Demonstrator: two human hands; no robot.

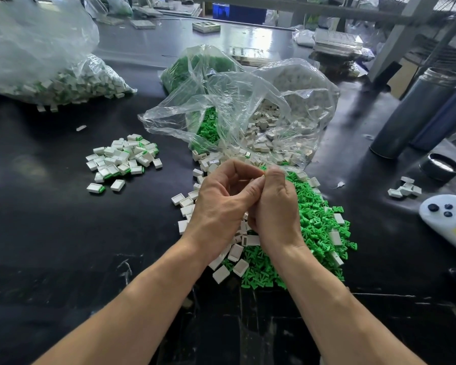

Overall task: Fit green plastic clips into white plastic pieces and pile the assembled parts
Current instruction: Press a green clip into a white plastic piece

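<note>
On my desk (50,233): 3 clear plastic bags: one of assembled parts (37,61), one of green clips (195,69), one of white pieces (287,106). 1 loose heap of green clips (313,227), too many to count. 1 pile of assembled parts (121,160), roughly 30. 1 small cluster of white pieces (405,190), about 5. 2 dark cylinders (416,111).

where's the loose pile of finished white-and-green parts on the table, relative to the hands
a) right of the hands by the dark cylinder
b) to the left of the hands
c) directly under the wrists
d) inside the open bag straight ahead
b: the pile of assembled parts lies on the black table, left of and beyond the left hand and right hand, which meet over the green clips.
</note>
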